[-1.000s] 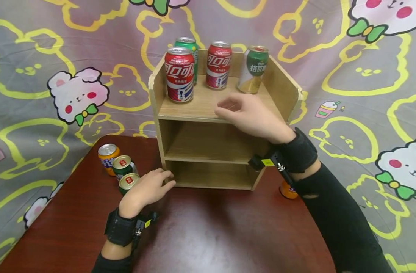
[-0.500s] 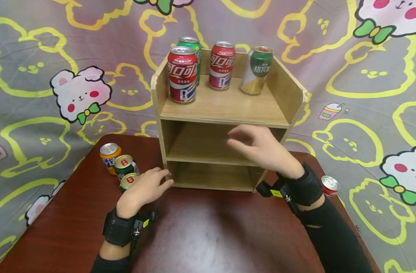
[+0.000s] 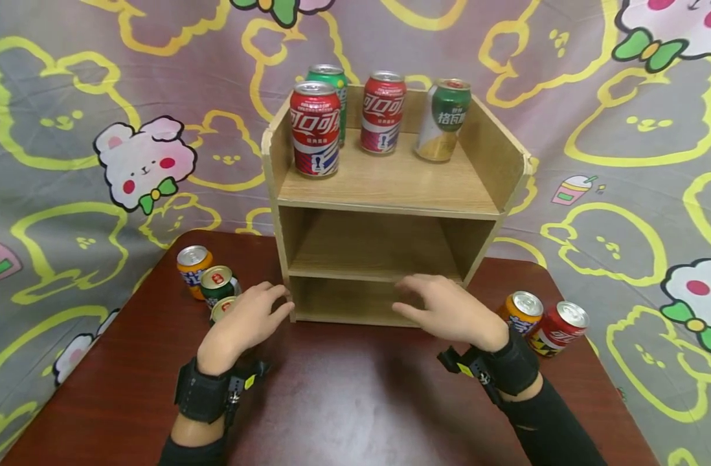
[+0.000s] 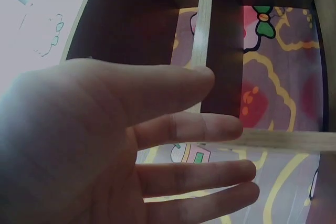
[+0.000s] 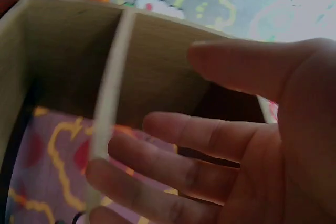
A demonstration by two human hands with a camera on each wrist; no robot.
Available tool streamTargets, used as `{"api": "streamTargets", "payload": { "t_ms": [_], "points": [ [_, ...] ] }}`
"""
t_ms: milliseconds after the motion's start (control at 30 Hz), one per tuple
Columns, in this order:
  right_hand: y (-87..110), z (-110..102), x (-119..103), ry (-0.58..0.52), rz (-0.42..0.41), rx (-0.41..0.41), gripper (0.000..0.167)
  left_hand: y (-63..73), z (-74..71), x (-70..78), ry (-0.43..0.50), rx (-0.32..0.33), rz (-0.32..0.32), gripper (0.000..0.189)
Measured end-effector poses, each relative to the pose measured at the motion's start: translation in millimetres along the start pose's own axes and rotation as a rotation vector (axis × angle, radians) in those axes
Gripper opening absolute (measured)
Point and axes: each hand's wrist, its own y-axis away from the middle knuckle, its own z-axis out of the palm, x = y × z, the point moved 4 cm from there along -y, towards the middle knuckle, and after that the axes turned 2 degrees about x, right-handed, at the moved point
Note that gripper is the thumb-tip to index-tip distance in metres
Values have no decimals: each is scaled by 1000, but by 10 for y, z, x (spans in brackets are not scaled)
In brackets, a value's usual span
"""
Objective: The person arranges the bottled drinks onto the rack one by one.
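My left hand (image 3: 245, 327) hovers at the lower left of the wooden shelf (image 3: 390, 210), beside a dark green can (image 3: 218, 285), and partly covers another gold-topped can (image 3: 221, 307). Its fingers reach out loosely with nothing in them, as the left wrist view also shows. My right hand (image 3: 451, 310) hangs in front of the shelf's lower right, fingers spread and holding nothing. On the top board stand two red cola cans (image 3: 316, 129) (image 3: 383, 113), a green can (image 3: 332, 77) behind the left one, and a white-and-green can (image 3: 444, 120) at the right.
An orange can (image 3: 193, 268) stands at the table's back left. To the right of the shelf are an orange can (image 3: 524, 310) and a red can (image 3: 559, 329). The dark red table (image 3: 344, 401) extends toward me; a patterned cloth (image 3: 227, 39) hangs behind.
My right hand has come down from the shelf's top board to its lower level, uncovering the cans at right. My left hand has hardly moved.
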Motion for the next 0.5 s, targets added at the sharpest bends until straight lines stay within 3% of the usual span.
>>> {"api": "streamTargets", "payload": {
  "t_ms": [200, 500],
  "points": [
    [122, 291, 134, 21, 94, -24, 40, 46, -71, -74, -25, 26, -40, 35],
    [196, 605, 255, -185, 149, -32, 37, 112, -192, -289, 39, 20, -88, 42]
  ]
}}
